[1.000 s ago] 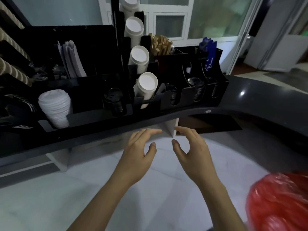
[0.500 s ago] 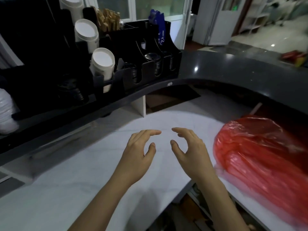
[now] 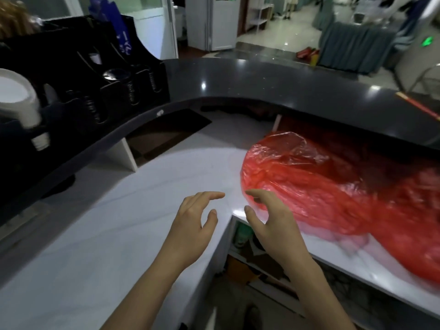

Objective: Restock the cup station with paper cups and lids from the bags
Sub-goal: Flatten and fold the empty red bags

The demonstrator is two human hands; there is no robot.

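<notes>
The plastic bag (image 3: 333,186) is translucent red, glossy, with paler pink where it thins at its lower edge; the worktop (image 3: 107,234) under it is white with faint grey veining; the raised curved counter (image 3: 238,79) is dark grey, near black, flecked with bright glints; the cup organiser (image 3: 78,75) is black; the stacked paper cups (image 3: 21,98) in it are white; the packets (image 3: 121,36) standing at its back are deep blue with white marks.

Dim foreground, daylight from the back doorway, glare spots on the dark counter (image 3: 238,75), motion-blurred red bag (image 3: 345,194).
</notes>
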